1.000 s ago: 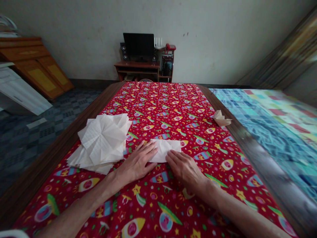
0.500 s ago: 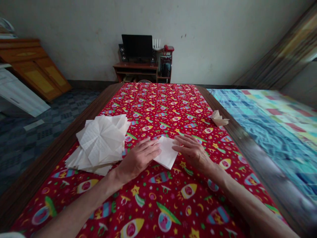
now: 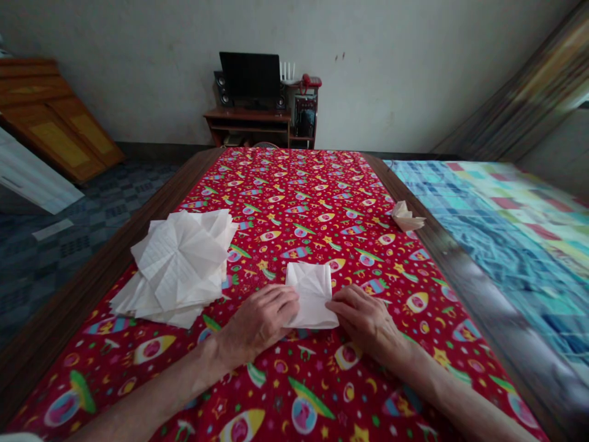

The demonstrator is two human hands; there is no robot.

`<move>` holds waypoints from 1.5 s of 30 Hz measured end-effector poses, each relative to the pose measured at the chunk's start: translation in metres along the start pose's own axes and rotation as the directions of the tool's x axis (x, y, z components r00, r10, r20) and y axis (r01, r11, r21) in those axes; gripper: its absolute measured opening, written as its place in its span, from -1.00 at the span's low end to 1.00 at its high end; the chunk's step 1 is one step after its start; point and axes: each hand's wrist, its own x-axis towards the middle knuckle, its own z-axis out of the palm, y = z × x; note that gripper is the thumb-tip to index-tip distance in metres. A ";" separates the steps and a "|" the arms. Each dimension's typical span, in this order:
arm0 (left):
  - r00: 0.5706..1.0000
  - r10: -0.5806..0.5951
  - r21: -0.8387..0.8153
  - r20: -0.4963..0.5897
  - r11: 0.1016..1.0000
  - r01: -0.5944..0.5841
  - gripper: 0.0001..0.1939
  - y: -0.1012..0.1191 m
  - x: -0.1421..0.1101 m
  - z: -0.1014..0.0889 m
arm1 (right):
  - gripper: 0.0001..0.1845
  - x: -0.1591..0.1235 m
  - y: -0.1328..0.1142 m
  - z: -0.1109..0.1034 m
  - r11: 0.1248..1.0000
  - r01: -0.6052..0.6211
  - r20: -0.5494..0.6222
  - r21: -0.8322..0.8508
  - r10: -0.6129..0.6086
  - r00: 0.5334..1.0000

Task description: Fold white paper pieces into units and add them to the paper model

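A folded white paper [image 3: 313, 306] lies in front of me on the red patterned cloth, roughly square, with crease lines across its far half. Its left edge is between the closed fingers of my left hand [image 3: 263, 318]. On the opposite side, my right hand [image 3: 364, 319] pinches the paper's right edge near the front corner. The thumbs are mostly hidden under the fingers. To the left of my left hand sits a stack of creased, fan-folded papers [image 3: 181, 261], some with faint printed lines.
A small folded paper piece [image 3: 405, 217] stands near the table's right edge. The cloth [image 3: 294, 202] covers a dark wooden table. Beyond it is a desk with a monitor [image 3: 251, 78] and a red telephone [image 3: 311, 80]. A bed [image 3: 483, 245] adjoins on the right, a cabinet [image 3: 55, 123] stands left.
The paper has been turned from a diamond angle to square-on and now shows creases and a wider front flap. Both hands have come nearer to me, their fingers more curled at its edges.
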 end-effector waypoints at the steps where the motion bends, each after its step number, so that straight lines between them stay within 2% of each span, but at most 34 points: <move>1: 1.000 -0.024 -0.052 0.002 0.998 0.025 -0.80 -0.003 -0.001 0.000 | -0.74 0.000 0.001 0.001 1.000 -0.012 -0.013 0.020 0.012 1.000; 4: 0.991 -0.115 -0.181 -0.063 0.978 0.102 -0.72 -0.012 -0.003 0.004 | -0.74 0.001 0.003 0.004 0.996 -0.062 -0.034 0.060 0.064 0.997; 8: 0.971 -0.181 -0.307 -0.153 0.943 0.128 -0.84 -0.022 0.001 0.012 | -0.76 0.004 0.004 0.003 0.985 -0.136 0.006 0.106 0.137 0.991; 12: 0.949 -0.271 -0.406 -0.161 0.894 0.187 -0.83 -0.024 0.006 0.016 | -0.79 0.006 0.003 0.002 0.944 -0.250 0.053 0.218 0.244 0.968; 15: 0.933 -0.325 -0.441 -0.155 0.868 0.229 -0.81 -0.023 0.009 0.015 | -0.74 0.008 0.004 0.003 0.914 -0.330 0.076 0.236 0.321 0.944; 21: 0.888 -0.441 -0.323 -0.130 0.866 0.383 -0.74 -0.022 0.014 0.015 | -0.61 0.018 0.006 0.008 0.868 -0.483 0.098 0.114 0.474 0.875; 30: 0.841 -0.538 -0.018 -0.062 0.843 0.538 -0.74 -0.015 0.023 0.016 | -0.60 0.032 0.003 0.005 0.866 -0.481 0.142 -0.139 0.498 0.855; 33: 0.832 -0.555 0.080 -0.032 0.828 0.555 -0.76 -0.014 0.027 0.013 | -0.60 0.034 0.002 0.006 0.848 -0.493 0.162 -0.195 0.523 0.836; 36: 0.826 -0.563 0.130 -0.024 0.818 0.561 -0.75 -0.014 0.029 0.011 | -0.60 0.034 0.002 0.007 0.847 -0.472 0.150 -0.244 0.514 0.845; 39: 0.831 -0.555 0.155 -0.037 0.818 0.554 -0.74 -0.016 0.030 0.012 | -0.59 0.033 0.001 0.008 0.847 -0.449 0.125 -0.286 0.497 0.858; 42: 0.845 -0.532 0.165 -0.053 0.830 0.533 -0.73 -0.018 0.030 0.014 | -0.59 0.034 0.001 0.007 0.842 -0.446 0.139 -0.305 0.502 0.854; 45: 0.839 -0.536 0.152 -0.089 0.826 0.543 -0.83 -0.019 0.028 0.016 | -0.60 0.036 0.002 0.007 0.838 -0.448 0.170 -0.311 0.513 0.842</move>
